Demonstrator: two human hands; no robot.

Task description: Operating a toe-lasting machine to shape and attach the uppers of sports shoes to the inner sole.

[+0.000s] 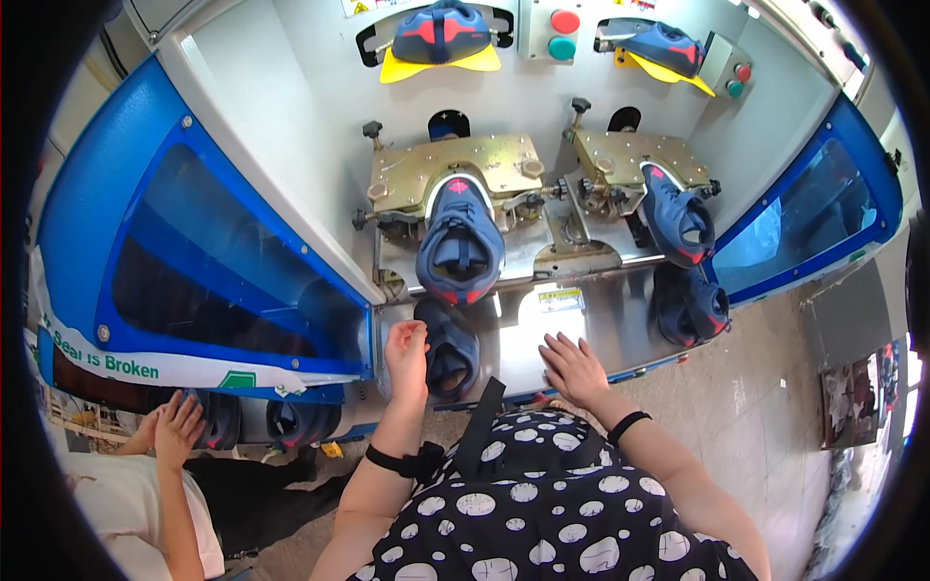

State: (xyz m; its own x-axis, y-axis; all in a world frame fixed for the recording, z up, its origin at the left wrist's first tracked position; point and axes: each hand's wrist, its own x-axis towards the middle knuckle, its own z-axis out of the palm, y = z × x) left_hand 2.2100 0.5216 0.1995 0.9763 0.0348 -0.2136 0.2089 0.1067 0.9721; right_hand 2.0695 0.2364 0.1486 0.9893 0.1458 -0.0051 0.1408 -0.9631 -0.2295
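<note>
My left hand [406, 360] is raised at the left end of the steel ledge [518, 347], its fingers curled in toward the thumb. Whatever it may hold is too small to make out. Right beside it a dark blue sneaker [451, 356] rests on the ledge. My right hand [575, 370] lies on the ledge's front part, palm down with fingers spread, and holds nothing. Above the ledge, a blue and red sneaker [460, 242] sits toe-in under a brass-coloured clamp plate [475, 165]. A second sneaker [680, 218] sits likewise under the right clamp plate [639, 155].
More sneakers [692, 308] stand at the ledge's right end. Two shoe uppers [442, 34] hang over yellow forms, near red and green buttons [563, 34]. Blue windowed side panels [213, 252] flank the machine. At lower left, a co-worker's hands [174, 431] are by another shoe [223, 421].
</note>
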